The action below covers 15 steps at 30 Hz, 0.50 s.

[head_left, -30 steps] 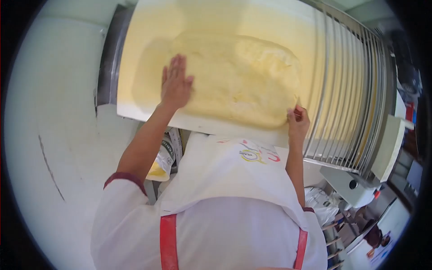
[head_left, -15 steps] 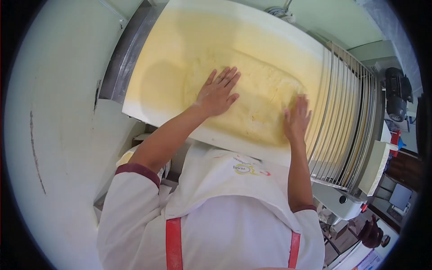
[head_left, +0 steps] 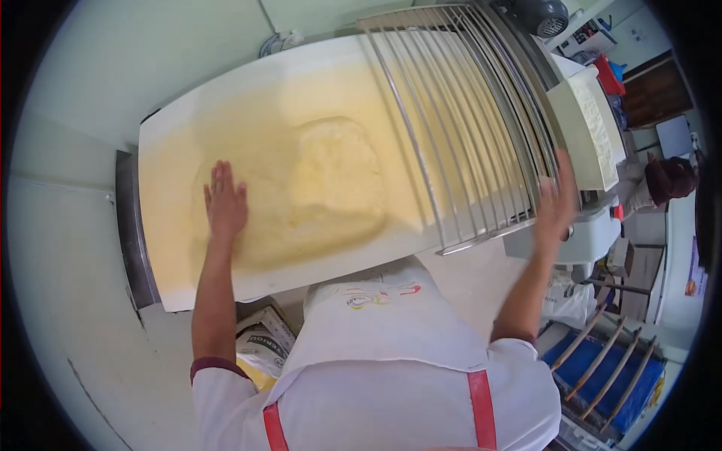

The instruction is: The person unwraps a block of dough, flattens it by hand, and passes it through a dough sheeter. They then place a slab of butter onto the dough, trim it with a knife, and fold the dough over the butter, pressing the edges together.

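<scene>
A broad, flat slab of pale yellow dough (head_left: 342,169) lies on the white belt (head_left: 169,116) of a dough sheeter. My left hand (head_left: 227,207) rests flat on the left part of the slab, fingers stretched out. Off to the right, my right hand (head_left: 555,207) is raised beside the near end of the sheeter's metal bar guard (head_left: 410,143), holding nothing. It is smeared by motion, but its fingers look extended. Close by it is a cream-coloured trough (head_left: 583,135) with white powder along it.
A motor (head_left: 543,19) sits behind the guard. Below the trough, a pale machine housing (head_left: 583,244) carries a red button (head_left: 618,212). A printed sack (head_left: 263,346) stands under the belt's near edge. Wooden bars over blue material (head_left: 583,364) lie at lower right. Another person (head_left: 665,180) is far right.
My view has swung to the right. The right hand has left the dough and moved right, past the bar guard. My left hand remains on the dough.
</scene>
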Available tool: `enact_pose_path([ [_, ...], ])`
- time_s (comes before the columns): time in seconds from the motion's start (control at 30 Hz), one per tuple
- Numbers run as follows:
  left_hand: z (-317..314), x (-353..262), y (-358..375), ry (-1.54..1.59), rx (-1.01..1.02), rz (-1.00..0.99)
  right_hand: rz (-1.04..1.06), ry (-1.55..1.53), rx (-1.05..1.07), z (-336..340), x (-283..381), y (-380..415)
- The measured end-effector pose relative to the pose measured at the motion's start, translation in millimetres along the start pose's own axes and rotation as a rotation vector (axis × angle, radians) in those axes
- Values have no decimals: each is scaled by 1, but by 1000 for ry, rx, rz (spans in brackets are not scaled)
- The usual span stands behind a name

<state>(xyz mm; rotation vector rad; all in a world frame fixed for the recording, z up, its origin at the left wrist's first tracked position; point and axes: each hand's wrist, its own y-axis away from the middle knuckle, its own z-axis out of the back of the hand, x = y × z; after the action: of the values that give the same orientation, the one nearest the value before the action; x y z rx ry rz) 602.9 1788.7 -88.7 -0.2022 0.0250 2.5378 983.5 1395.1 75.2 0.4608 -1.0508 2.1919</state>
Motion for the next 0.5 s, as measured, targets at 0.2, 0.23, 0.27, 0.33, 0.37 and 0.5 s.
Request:
enact_pose_path([
  [0.2, -30, -77, 18, 225, -175, -170, -106, 95, -283, 218, -202, -86],
  [0.23, -35, -126, 23, 289, -188, -222, -162, 8, -238, 237, -242, -106],
  [0.27, -29, -175, 23, 265, -156, -237, -230, -64, -186, 249, -278, -120],
  [0.33, -18, -251, 10, 191, -109, -119, -363, -83, 91, 264, -346, -131],
  [0.37, -25, -263, 1, 122, -83, -77, -410, -87, 212, 270, -374, -131],
  [0.5, -59, -269, -22, 58, 20, 42, -499, -590, 564, 248, -456, -90],
])
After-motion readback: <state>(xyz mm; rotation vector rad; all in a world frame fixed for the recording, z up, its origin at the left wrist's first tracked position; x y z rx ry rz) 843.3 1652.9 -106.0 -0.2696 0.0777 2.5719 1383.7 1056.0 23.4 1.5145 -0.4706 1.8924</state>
